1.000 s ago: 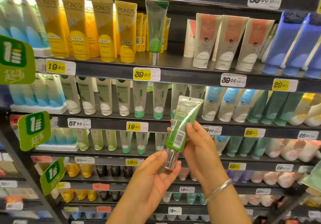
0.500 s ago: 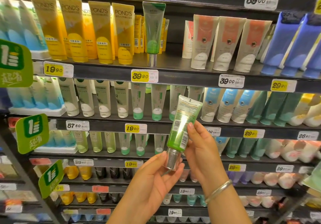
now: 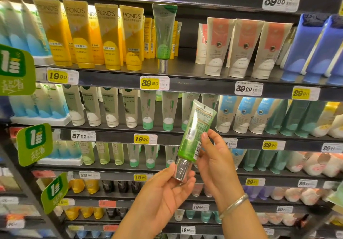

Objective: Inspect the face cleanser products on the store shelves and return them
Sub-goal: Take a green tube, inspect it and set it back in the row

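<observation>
the green cleanser tube (image 3: 194, 133) is translucent, pale at its flat crimped end and vivid green toward its shiny silver cap (image 3: 181, 171), with a barcode and fine print on the side facing the camera. that print is too small to read, and the lower right edge is covered by fingers. it is held in front of the shelves (image 3: 185, 82), its long axis tilted, cap down-left, crimp up-right. the left hand (image 3: 163, 198) cups the cap; the right hand (image 3: 217, 157) pinches the body. a silver bangle (image 3: 233, 205) circles the right wrist.
</observation>
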Available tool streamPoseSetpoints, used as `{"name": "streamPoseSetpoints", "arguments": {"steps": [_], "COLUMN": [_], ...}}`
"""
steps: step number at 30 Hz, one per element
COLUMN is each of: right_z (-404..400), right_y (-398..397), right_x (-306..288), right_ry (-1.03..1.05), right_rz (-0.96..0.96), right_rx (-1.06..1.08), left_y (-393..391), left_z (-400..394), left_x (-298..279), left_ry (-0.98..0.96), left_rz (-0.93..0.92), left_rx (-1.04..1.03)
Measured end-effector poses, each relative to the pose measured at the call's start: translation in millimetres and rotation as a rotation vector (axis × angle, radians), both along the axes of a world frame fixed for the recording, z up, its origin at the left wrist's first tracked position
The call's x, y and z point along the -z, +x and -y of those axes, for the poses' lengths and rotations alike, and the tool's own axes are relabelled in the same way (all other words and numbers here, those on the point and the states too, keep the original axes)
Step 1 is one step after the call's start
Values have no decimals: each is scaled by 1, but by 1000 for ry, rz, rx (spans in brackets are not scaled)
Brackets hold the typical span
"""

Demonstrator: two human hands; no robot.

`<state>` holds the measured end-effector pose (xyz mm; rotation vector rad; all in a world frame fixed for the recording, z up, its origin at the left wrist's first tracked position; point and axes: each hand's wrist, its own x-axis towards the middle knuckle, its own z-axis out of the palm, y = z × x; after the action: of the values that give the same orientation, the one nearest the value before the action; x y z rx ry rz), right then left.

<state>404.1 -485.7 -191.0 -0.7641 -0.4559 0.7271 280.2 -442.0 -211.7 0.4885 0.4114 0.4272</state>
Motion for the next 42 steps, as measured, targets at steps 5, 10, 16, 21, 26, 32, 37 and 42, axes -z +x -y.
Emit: {"name": "streamPoseSetpoints", "arguments": {"steps": [5, 10, 16, 21, 26, 32, 37, 42], "right_z": [0, 2, 4, 5, 4, 3, 2, 4], "right_y": [1, 1, 6, 5, 5, 7, 7, 7], "right_x": [0, -3, -3, -3, -5, -2, 1, 0], "right_ry": [-47, -111, -99, -14, 22, 28, -31, -85], "right_rz": [59, 153, 162, 72, -9, -54, 63, 151], "right_rx": [-6, -53, -83, -89, -120, -163, -125, -131], "left_y": [2, 6, 7, 5, 5, 3, 4, 7], "left_z": [-2, 0, 0, 0, 0, 0, 1, 0], "left_x": [3, 2, 2, -4, -5, -6, -3, 4], "left_ry": [57, 105, 122, 62, 12, 70, 135, 229], "left_rz": [-8, -41, -26, 4, 14, 18, -18, -105], "left_rx": [-40, -62, -33, 29, 43, 35, -13, -111]}}
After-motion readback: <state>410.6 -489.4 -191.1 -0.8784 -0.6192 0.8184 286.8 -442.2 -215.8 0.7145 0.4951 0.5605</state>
